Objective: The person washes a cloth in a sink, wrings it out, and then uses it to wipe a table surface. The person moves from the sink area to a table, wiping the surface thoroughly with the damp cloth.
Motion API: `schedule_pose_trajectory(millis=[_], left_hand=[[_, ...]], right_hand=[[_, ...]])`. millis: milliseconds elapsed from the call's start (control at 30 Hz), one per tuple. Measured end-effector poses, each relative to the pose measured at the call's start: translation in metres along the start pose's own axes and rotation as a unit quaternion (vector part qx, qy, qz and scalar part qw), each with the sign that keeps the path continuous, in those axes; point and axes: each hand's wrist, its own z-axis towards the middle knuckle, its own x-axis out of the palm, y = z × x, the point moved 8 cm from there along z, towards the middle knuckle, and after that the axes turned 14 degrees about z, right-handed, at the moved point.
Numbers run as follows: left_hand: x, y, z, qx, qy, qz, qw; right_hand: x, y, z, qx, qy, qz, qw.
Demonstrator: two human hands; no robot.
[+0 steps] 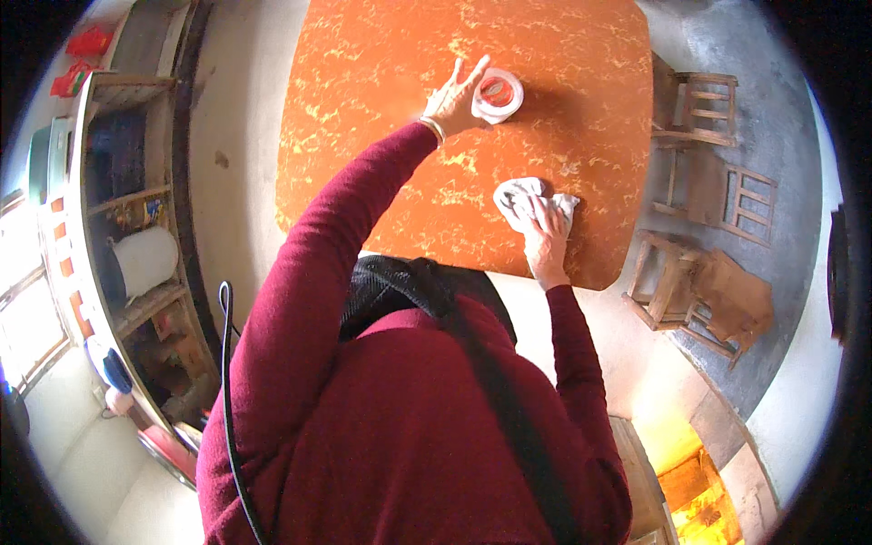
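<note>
My left hand (451,103) reaches over the far part of the orange marbled table (381,182). Its thumb and forefinger bracket the left side of what looks like a roll of tape (516,94), white around the outside with a red middle. The other fingers of that hand are spread. Whether the roll rests on the tabletop or is slightly raised, I cannot tell. Nearer to me and to the right, my right hand (547,243) presses a crumpled white cloth (518,195) against the tabletop. Part of the cloth is hidden beneath its fingers.
Wooden chairs (754,204) stand along the right side, with a wooden stool (668,277) close to the table's near right corner. On the left, a shelf unit (136,309) holds a white rounded container (145,261). A black cord (227,391) hangs beside my left arm.
</note>
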Motion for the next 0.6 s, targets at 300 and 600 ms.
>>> schedule_pose_trajectory(millis=[300,600], left_hand=[[0.008,-0.041,-0.004,0.001,-0.037,-0.034,0.999],[0.042,-0.065,-0.103,0.123,0.128,-0.054,0.983]], right_hand=[[-0.044,-0.144,0.055,0.351,-0.215,-0.051,0.910],[-0.038,-0.148,0.108,0.083,-0.183,0.063,0.978]])
